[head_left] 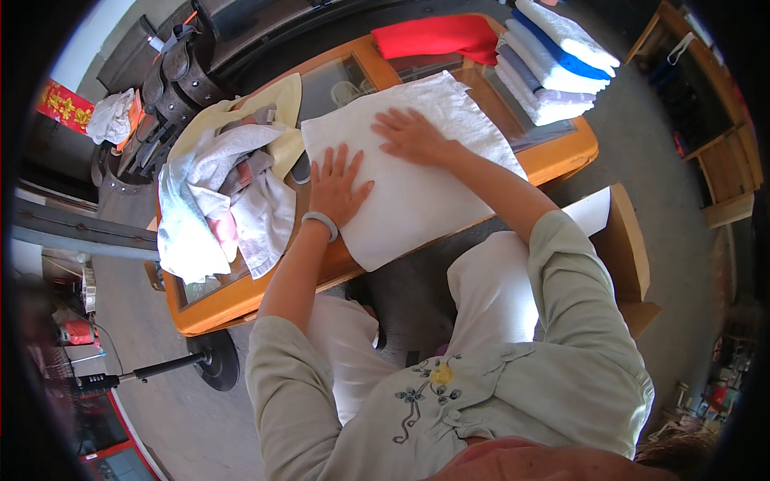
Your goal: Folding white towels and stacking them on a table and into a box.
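A white towel (425, 188) lies spread out over a low wooden table, its near edge hanging past the table's front. My left hand (335, 188) rests on its left part, fingers spread, a pale bracelet at the wrist. Farther up the cloth my right hand (411, 138) lies palm down, fingers apart and slightly blurred. Neither hand grips anything. To the left is a loose heap of crumpled towels (233, 176) in white, pale blue and yellow. At the far right corner stands a stack of folded towels (553, 64), mostly white with a blue one among them.
The wooden table (204, 317) has glass panels and an orange-brown frame. A folded red cloth (433, 38) lies at its far edge. An open cardboard box (628, 248) stands right of my legs. On the floor at left is a fan with a round black base (216, 361).
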{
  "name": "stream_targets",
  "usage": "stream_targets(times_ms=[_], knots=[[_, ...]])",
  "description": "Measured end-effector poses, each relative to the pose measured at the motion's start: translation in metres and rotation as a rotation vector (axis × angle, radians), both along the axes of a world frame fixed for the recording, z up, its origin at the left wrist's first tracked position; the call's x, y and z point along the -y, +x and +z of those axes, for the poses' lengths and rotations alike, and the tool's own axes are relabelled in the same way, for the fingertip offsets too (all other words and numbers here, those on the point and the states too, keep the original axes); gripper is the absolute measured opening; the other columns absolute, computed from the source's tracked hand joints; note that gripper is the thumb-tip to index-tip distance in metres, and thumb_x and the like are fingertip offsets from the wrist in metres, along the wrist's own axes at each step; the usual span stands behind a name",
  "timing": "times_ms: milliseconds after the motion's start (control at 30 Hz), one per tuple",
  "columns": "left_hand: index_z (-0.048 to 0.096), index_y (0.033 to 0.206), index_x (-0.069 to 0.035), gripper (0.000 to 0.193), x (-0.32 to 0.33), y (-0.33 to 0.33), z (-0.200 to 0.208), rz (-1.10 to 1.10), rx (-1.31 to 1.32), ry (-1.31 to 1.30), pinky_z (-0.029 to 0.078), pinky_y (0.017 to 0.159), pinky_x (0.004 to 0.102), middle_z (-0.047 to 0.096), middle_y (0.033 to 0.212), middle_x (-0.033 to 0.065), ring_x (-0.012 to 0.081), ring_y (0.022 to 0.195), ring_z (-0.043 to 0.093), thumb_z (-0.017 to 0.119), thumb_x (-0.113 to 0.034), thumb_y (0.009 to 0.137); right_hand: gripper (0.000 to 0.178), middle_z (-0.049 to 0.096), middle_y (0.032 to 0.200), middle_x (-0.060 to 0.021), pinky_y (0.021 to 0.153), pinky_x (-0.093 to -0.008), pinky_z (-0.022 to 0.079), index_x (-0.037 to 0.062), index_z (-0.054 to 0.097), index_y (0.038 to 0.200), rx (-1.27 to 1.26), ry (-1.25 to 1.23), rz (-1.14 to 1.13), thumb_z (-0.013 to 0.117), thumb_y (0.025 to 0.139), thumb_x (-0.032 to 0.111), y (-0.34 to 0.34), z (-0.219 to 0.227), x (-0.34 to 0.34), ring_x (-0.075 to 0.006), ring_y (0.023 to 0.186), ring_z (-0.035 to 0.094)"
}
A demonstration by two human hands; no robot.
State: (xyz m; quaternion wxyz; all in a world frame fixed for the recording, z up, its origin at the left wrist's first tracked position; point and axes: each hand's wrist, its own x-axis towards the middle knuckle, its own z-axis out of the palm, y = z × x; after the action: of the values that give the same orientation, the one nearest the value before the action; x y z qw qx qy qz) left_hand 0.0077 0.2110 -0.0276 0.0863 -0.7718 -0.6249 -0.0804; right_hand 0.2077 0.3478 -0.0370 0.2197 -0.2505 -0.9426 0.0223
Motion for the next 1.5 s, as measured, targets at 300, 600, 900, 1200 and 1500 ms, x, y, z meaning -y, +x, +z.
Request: stream_targets(times_ms=[300,600,900,1200,1500], knots=[[0.038,0.140,-0.018,0.060,-0.002,0.018,-0.002,0.085,0.014,-0.012,0.014,0.108,0.0595,0.025,0.149,0.0149,0.0374,0.138,0.019,0.047,-0.048,0.089,0.060,0.025,0.151,-0.0051,0.113,-0.0473,0.014,0.0206,0.033,0.143,0.206,0.013,-0.488,0.032,0.093,0.054,0.037,-0.010,-0.070,-0.0276,0.139,0.020],[0.034,0.142,-0.020,0.064,-0.092,0.008,-0.004,0.171,0.031,-0.070,0.010,0.111,0.0534,0.022,0.150,0.0157,0.0369,0.139,0.015,0.039,-0.057,0.090,0.060,0.023,0.152,-0.0053,0.114,-0.0464,0.011,0.0238,0.032,0.143,0.258,-0.033,-0.539,0.031,0.093,0.056,0.035,-0.001,-0.065,-0.0279,0.140,0.018],[0.031,0.142,-0.007,0.077,-0.112,-0.039,-0.012,0.468,0.160,-0.053,0.008,0.114,0.0426,0.021,0.149,0.0233,0.0360,0.140,0.015,0.033,-0.062,0.089,0.066,0.026,0.149,-0.0129,0.113,-0.0446,0.016,0.0152,0.034,0.142,0.221,-0.026,-0.615,0.034,0.092,0.058,0.042,-0.007,-0.076,-0.0303,0.139,0.022],[0.030,0.143,-0.007,0.075,-0.118,-0.021,-0.006,0.401,-0.072,0.011,0.006,0.112,0.0516,0.020,0.150,0.0214,0.0403,0.139,0.011,0.031,-0.061,0.090,0.066,0.029,0.148,-0.0136,0.112,-0.0453,0.020,0.0101,0.034,0.140,0.155,0.041,-0.600,0.034,0.093,0.055,0.053,-0.015,-0.102,-0.0304,0.138,0.024],[0.025,0.146,-0.019,0.070,-0.102,0.008,-0.003,0.286,0.003,-0.113,0.009,0.110,0.0553,0.018,0.152,0.0159,0.0396,0.140,0.013,0.030,-0.062,0.090,0.064,0.024,0.150,-0.0112,0.112,-0.0467,0.018,0.0105,0.032,0.142,0.207,-0.035,-0.623,0.033,0.094,0.054,0.057,-0.004,-0.101,-0.0282,0.140,0.020]])
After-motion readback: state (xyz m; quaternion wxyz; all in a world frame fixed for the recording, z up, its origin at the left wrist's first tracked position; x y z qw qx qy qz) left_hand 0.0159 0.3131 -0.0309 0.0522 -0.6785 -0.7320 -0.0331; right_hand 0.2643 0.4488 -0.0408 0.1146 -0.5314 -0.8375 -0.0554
